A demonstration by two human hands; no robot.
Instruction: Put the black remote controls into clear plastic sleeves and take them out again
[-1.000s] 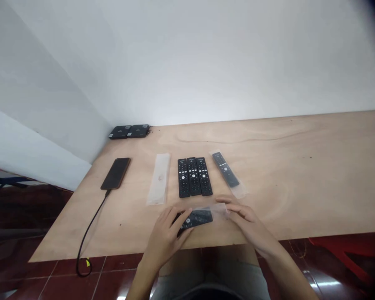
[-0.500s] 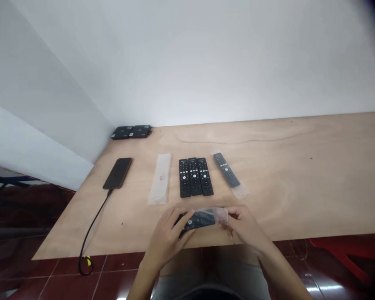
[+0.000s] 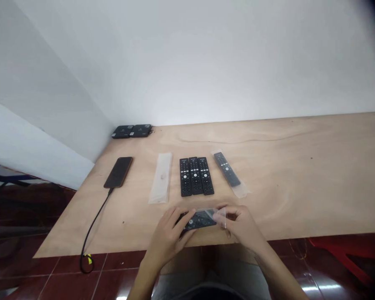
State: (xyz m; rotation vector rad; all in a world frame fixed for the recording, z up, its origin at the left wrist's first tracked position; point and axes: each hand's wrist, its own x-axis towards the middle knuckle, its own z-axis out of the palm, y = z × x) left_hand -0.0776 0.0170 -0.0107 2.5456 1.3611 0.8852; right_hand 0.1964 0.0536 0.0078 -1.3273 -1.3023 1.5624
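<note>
Near the table's front edge, my left hand [image 3: 170,231] is closed around one end of a black remote control [image 3: 201,220], which lies sideways in a clear plastic sleeve [image 3: 222,216]. My right hand [image 3: 240,223] pinches the sleeve at the remote's other end, its thumb and fingers at the loose plastic. Just beyond my hands, three bare black remotes [image 3: 196,177] lie side by side. To their right a remote in a plastic sleeve [image 3: 228,170] lies at a slant. Left of the three lies a flat translucent sleeve [image 3: 161,178].
A phone [image 3: 118,172] with a black cable [image 3: 93,229] hanging over the edge lies on the left of the wooden table [image 3: 284,179]. Two black boxes [image 3: 131,131] sit in the back left corner by the wall. A red chair [image 3: 346,250] stands at the lower right.
My right hand has shifted slightly left along the sleeve, its fingers now over the remote's end. My left hand keeps its grip on the other end.
</note>
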